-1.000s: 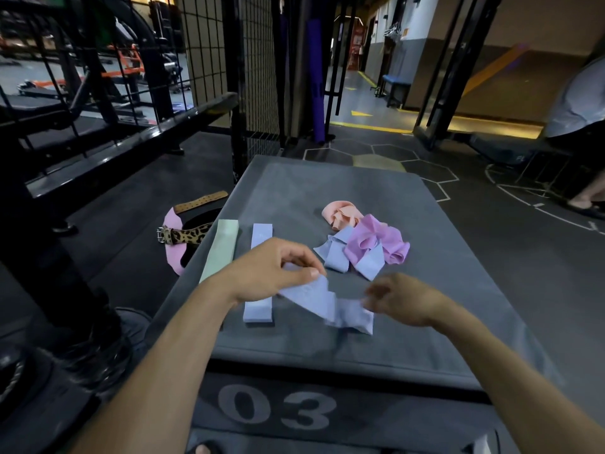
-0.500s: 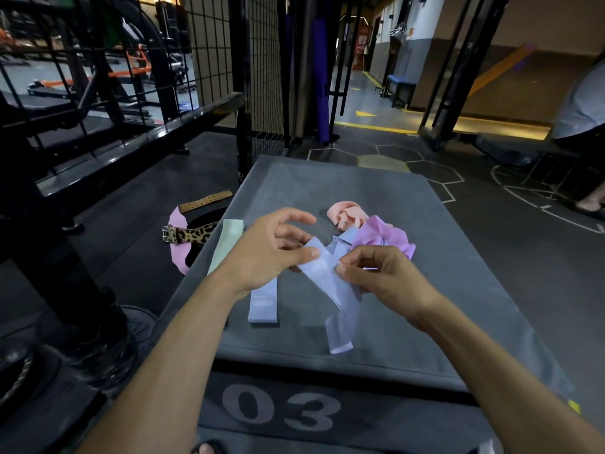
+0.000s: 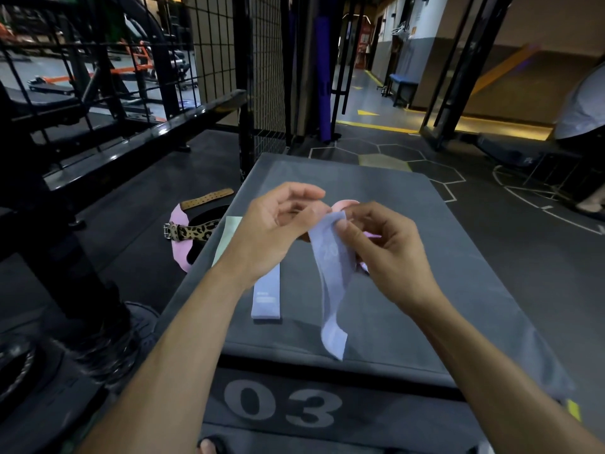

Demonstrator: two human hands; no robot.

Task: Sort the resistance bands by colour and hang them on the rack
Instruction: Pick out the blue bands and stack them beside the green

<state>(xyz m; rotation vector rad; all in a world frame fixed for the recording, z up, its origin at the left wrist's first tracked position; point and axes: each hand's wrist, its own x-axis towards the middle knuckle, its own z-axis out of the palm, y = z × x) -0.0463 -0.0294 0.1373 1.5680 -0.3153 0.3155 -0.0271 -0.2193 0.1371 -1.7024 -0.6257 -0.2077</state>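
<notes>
The blue band (image 3: 334, 283) at frame centre, pinched in the right hand (image 3: 386, 253) and touched by the left hand (image 3: 275, 234), looks like thin, smooth, matt rubber with faint pale print. A second blue band (image 3: 266, 298) and a green band (image 3: 227, 235) lie flat, equally matt. The box (image 3: 409, 224) under them has a grey, matt, slightly grainy vinyl-like cover. At left, the belt (image 3: 193, 231) shows a leopard-print strap, a shiny metal buckle and pink padding. The rack (image 3: 137, 139) in the upper left is glossy black metal; the mesh (image 3: 265, 60) is thin wire. The floor (image 3: 510, 244) looks like dark, matt rubber.
</notes>
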